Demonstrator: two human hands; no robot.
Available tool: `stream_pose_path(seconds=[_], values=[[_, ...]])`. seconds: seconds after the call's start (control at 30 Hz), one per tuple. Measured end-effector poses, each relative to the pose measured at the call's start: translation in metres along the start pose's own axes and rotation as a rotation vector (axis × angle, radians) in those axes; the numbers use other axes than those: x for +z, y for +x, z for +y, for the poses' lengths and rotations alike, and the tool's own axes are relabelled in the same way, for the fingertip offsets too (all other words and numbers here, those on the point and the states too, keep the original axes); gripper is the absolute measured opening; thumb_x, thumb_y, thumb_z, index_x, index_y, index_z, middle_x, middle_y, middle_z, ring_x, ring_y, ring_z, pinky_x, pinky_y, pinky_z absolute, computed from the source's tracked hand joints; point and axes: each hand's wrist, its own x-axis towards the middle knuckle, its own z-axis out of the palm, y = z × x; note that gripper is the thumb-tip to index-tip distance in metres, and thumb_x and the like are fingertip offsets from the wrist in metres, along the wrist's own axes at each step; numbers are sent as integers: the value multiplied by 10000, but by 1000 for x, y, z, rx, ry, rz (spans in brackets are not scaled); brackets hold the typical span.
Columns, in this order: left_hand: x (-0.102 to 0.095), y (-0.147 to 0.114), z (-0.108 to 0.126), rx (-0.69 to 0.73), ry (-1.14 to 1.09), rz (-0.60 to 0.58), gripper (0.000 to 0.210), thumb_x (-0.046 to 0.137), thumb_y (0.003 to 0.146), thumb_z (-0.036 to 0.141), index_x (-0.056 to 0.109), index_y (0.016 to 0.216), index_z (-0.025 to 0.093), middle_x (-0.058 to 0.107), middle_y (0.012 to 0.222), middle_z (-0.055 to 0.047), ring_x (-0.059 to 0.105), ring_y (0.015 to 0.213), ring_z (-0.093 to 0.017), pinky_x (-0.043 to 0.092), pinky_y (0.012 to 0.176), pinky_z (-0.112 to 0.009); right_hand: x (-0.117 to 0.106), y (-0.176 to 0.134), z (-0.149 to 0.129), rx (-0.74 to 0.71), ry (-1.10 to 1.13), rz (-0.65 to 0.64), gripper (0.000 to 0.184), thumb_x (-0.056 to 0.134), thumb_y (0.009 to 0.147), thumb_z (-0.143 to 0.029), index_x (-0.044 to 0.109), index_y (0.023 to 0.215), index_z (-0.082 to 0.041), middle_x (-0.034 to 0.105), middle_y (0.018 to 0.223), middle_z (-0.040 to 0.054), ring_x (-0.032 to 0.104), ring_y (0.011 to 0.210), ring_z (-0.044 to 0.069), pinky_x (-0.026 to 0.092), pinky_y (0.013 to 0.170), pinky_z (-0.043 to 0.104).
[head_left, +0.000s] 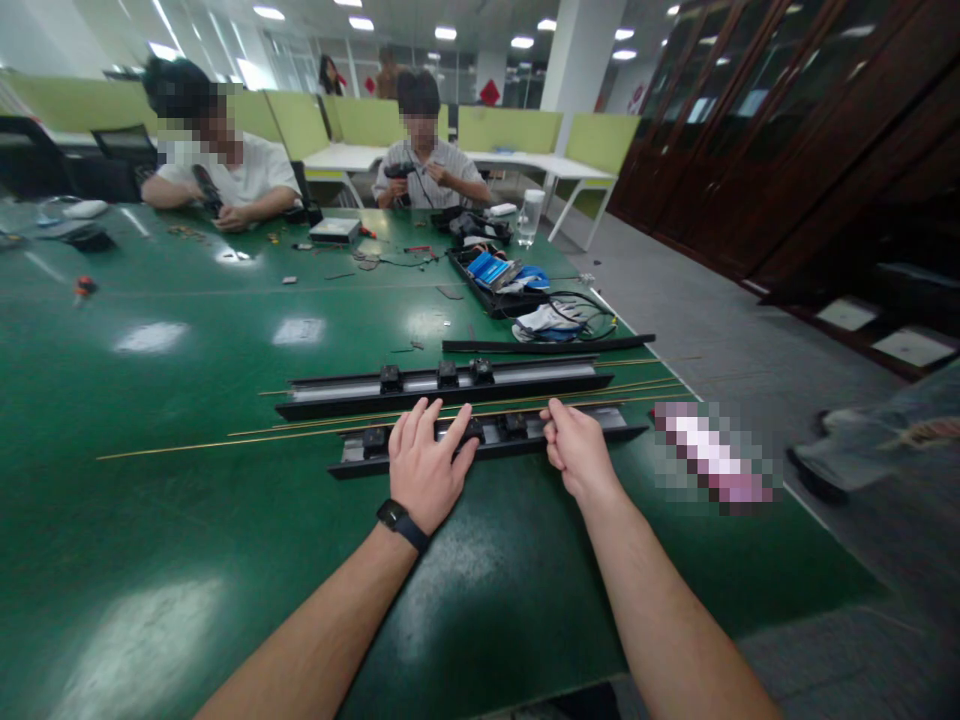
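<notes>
A black track (491, 453) with a pale inner channel lies nearest me on the green table, with several small black blocks (514, 425) set along it. My left hand (424, 460), a dark watch on its wrist, rests over this track with fingers spread, hiding part of it and partly covering one block. Near the track's right part, my right hand (576, 445) is closed, thumb against curled fingers; what it pinches is too small to make out. Long thin brass-coloured rods (172, 451) run behind and beside both hands. Beyond them lies a second black track (337, 397) with three blocks.
A dark strip (547, 345) lies behind the tracks. Farther back are a black tray (491, 300), gloves (551, 322), cables and a clear bottle (530, 218). Two people sit across the table (225, 560). At right are a blurred pink item (712, 455) and the table edge.
</notes>
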Motion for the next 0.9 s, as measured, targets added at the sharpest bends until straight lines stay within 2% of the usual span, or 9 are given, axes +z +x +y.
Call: stream_pose_path(seconds=[0.57,0.9], values=[[0,0,2,-5,10,2,415,560,943,427,600,1350,357,554,1423,-94,407,1415,-306,278,1173,-509,0,0,1,-10,3,7,326,657,883,-450,574,747,-166,466,440,-62,291,238,36,160,240,160],[1,0,1,2,18,12,422,575,938,422,599,1352,348,539,1444,-96,401,1422,-308,274,1177,-509,0,3,1,-16,45,64,261,621,912,-373,566,761,-166,462,458,-67,295,252,35,176,247,156]])
